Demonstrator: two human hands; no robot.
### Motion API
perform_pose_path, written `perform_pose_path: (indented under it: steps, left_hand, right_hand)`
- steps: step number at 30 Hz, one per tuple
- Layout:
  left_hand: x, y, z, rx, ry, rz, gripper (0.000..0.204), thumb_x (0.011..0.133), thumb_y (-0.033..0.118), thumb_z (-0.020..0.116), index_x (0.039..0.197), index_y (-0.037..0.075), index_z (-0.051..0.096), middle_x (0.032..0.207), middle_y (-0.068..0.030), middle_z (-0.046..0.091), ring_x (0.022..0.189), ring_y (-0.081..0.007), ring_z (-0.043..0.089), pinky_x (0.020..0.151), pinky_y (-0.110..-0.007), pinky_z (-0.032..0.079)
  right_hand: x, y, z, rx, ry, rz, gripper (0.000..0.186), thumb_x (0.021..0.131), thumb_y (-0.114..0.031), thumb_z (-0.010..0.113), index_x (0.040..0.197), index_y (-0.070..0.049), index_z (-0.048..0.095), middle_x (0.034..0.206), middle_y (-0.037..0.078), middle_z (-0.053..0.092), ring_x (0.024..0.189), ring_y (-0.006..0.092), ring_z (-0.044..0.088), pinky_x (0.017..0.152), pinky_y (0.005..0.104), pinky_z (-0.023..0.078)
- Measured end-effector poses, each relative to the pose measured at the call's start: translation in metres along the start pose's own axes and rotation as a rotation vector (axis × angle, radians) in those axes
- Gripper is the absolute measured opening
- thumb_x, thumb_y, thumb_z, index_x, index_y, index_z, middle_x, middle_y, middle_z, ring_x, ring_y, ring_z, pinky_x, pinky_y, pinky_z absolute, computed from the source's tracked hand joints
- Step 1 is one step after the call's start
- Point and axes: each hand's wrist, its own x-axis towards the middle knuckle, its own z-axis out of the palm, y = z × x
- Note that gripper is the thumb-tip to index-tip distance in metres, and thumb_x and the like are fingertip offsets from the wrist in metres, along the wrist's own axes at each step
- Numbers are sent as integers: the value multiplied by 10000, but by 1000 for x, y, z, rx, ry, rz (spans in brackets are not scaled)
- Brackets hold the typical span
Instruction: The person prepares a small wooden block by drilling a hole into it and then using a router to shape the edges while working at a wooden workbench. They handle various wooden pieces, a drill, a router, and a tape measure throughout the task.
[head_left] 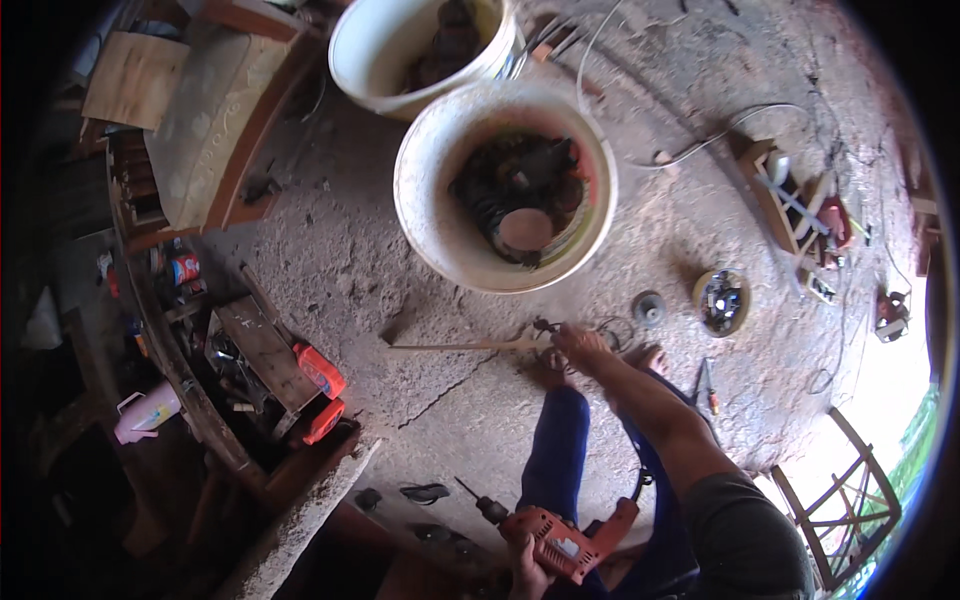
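My left hand [530,572] is wrapped around the body of a red power drill [565,542], which lies across my lap with its bit pointing up and left. The drill's cord runs off the end of its handle. Stretched forward, my right hand [582,346] is low over the ground by my feet, its fingers closed. A small dark piece [546,325] shows at those fingertips, too small to name. Beside the hand, a thin wooden strip [460,346] lies with its right end by my bare left foot [555,365].
Ahead stand two large white buckets, the nearer [410,200] holding dark items. Right of my feet are a small bowl [722,302] of metal bits, a round grey disc [649,308], pliers [709,385] and a wooden tool box [785,200]. A wooden bench [265,350] stands left.
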Motion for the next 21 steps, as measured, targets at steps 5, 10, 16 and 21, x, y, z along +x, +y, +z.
perform_pose_path:
  steps: [5, 10, 16, 21]
  left_hand:
    - [-48, 21, 56, 271, -353, 230, 652, 845, 290, 773, 1337, 47, 421, 1144, -109, 570, 1012, -241, 628, 881, -406, 534]
    - [-128, 78, 162, 684, -645, 466, 822, 855, 459, 764, 1393, -52, 410, 1212, -103, 555, 1097, -182, 551, 960, -346, 452]
    - [-211, 111, 283, 934, -1036, 497, 839, 835, 507, 770, 1390, -40, 457, 1212, -92, 597, 1101, -199, 593, 984, -360, 466]
    - [-273, 107, 385, 1195, -1392, 744, 869, 795, 425, 782, 1455, -3, 412, 1421, -220, 448, 1323, -351, 461, 1091, -430, 378]
  right_hand:
    - [-198, -37, -142, -60, 292, -62, 193, 827, -94, 589, 1016, -128, 602, 945, 118, 534, 809, 342, 659, 621, 466, 554]
    - [-393, -97, -275, -74, 554, 41, 159, 822, -154, 665, 979, -148, 639, 919, 89, 565, 742, 272, 618, 529, 428, 532]
    - [-525, -204, -401, -119, 910, 299, 114, 807, -78, 663, 910, -128, 667, 833, 40, 566, 790, 259, 580, 572, 424, 520]
    - [-559, -265, -477, -103, 1022, 404, 125, 867, -146, 645, 976, -156, 705, 881, 32, 571, 879, 238, 596, 622, 390, 537]
